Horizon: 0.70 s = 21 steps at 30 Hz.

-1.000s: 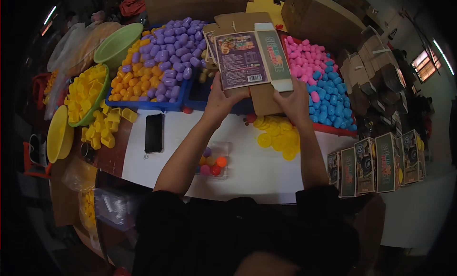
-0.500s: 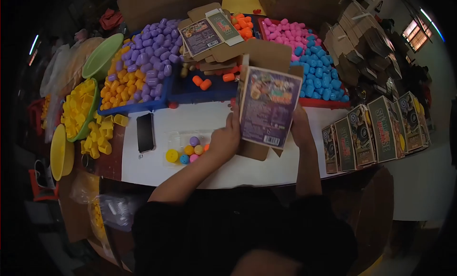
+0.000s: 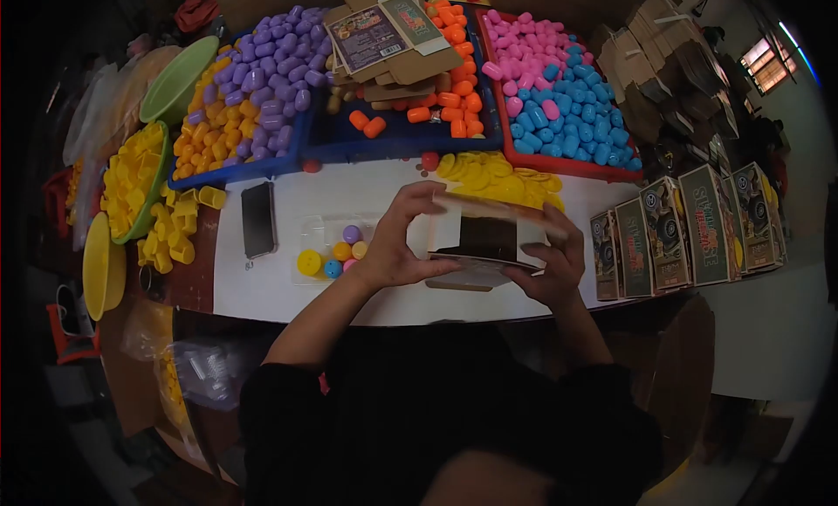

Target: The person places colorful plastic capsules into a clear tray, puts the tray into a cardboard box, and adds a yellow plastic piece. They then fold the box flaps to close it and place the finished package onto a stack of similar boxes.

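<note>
Between my two hands is a cardboard box, its open end facing me and its inside dark. My left hand grips its left side, fingers over the top edge and thumb below the opening. On the right side, my right hand holds the box with bent fingers near a flap. To the left of my left hand, a clear plastic tray holds several coloured capsules and a yellow disc. Behind the box lies a pile of yellow discs.
A blue tray holds purple, orange and yellow-orange capsules, with flat cartons on top. Pink and blue capsules fill a red tray. Upright printed boxes line the right edge. A phone and yellow plastic pieces lie left.
The flattened-looking printed box has been opened out and tipped so its open end faces me. Both hands moved to its sides, and the yellow discs behind it came into view.
</note>
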{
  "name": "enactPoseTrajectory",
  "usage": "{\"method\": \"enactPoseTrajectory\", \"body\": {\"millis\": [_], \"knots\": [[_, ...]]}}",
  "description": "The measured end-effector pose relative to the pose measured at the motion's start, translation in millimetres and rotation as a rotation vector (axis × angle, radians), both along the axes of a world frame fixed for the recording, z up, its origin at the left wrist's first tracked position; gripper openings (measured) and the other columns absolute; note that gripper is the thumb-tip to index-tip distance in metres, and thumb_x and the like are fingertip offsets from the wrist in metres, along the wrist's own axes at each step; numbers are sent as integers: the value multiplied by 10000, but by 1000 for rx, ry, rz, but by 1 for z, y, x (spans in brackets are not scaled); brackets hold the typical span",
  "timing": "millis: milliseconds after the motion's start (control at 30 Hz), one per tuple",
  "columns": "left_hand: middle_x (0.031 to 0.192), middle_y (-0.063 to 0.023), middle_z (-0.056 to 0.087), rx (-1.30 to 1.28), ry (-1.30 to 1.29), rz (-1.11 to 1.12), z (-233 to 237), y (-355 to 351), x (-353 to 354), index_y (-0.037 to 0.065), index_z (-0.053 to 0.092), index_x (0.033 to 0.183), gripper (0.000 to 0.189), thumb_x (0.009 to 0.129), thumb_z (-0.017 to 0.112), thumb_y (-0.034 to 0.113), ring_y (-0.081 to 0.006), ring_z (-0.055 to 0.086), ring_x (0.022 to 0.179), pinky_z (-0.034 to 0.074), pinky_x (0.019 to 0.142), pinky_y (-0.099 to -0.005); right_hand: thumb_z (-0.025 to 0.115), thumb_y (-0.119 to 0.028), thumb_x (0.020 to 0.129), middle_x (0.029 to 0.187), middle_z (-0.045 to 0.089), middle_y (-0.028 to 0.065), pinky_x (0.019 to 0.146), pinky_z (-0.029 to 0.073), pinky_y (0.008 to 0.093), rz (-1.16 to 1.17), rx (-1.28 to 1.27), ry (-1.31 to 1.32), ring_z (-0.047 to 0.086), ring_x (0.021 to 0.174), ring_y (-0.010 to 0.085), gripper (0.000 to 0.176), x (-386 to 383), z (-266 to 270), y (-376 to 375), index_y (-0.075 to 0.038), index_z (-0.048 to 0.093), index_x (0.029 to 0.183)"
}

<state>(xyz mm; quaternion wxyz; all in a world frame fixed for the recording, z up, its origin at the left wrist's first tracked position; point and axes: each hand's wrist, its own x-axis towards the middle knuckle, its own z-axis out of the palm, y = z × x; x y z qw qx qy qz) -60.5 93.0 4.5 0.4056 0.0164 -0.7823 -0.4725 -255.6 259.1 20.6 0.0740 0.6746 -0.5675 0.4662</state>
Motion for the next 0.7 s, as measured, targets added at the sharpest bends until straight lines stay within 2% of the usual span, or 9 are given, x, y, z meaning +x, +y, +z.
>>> {"method": "enactPoseTrajectory", "body": {"millis": [67,100,133,200,367,433,567,667,700], "knots": [[1262,-167,423,128,65,-41,8,10,0,103,417,1227,779,600,843,285,-320,434,1186,364,990,-414,821,-193,644,1150,524,136,934,443,495,283,-229,-14,453,1197,318,403,-16,-23,5,-70,535,900],[1269,-170,417,257,122,-86,15,14,2,93,413,1235,802,593,846,304,-325,429,1194,363,993,-415,818,-208,647,1113,563,138,952,422,486,184,-68,40,444,1201,343,397,-17,-16,20,-75,478,802],[1284,-172,407,22,-89,-101,26,10,11,94,406,1248,829,590,841,347,-325,411,1217,354,1001,-413,818,-208,647,1113,563,138,952,422,486,192,-60,43,444,1201,343,397,-10,9,19,-75,478,802],[1278,-170,412,-51,-143,-86,33,16,12,93,403,1255,819,607,830,356,-323,412,1213,355,998,-411,810,-239,653,1188,518,170,967,389,477,176,270,192,417,1217,355,453,8,64,11,-55,473,893],[1264,-179,409,-65,-105,22,10,21,3,99,391,1265,762,669,791,354,-328,426,1188,356,986,-402,787,-285,669,1259,433,211,975,354,471,113,495,179,366,1234,386,556,15,73,-6,-31,474,1052],[1262,-194,399,189,101,21,-1,30,-5,108,388,1258,709,702,766,333,-330,414,1192,357,979,-390,771,-306,684,1293,396,222,977,348,474,120,562,162,336,1247,401,609,21,74,-10,-21,477,1134],[1260,-204,397,447,294,25,-1,45,-18,113,381,1238,713,691,771,353,-348,379,1216,347,989,-407,739,-383,696,1370,292,241,998,305,480,-50,690,499,269,1263,428,848,43,84,-8,-44,325,1355],[1295,-198,373,200,404,101,-5,38,-19,127,457,1176,668,646,803,337,-384,332,1246,335,998,-445,747,-410,672,1400,247,240,1004,291,477,-22,703,475,257,1265,426,929,39,84,-9,-64,278,1394],[1320,-191,348,-45,318,100,-10,30,-14,134,499,1132,629,623,817,324,-404,315,1256,327,1003,-462,760,-416,651,1408,236,237,1007,289,475,52,678,403,260,1267,419,947,34,82,-11,-66,283,1391]]}}
